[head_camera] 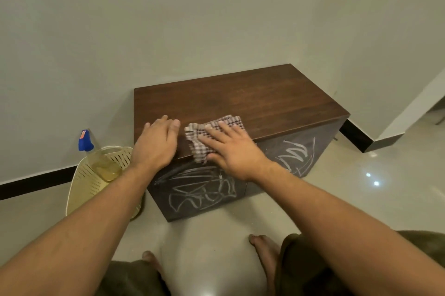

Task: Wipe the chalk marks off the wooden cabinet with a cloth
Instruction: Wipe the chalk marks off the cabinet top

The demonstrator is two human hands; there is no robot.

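Well, the person crouches on the floor (361, 199) before the low wooden cabinet (252, 100) that stands against the wall. The checked cloth (197, 143) lies on the near edge of the cabinet's top, one corner hanging over the front. The right hand (231, 148) presses on it, fingers straight and spread. The left hand (156, 143) rests flat on the top just left of the cloth, fingers relaxed, holding nothing. White chalk marks (199, 189) cover the dark front face below both hands. Left of the cabinet a cream perforated basket (86, 187) sits on the floor. In it stands a spray bottle (103, 163) with a blue trigger head and yellowish liquid.
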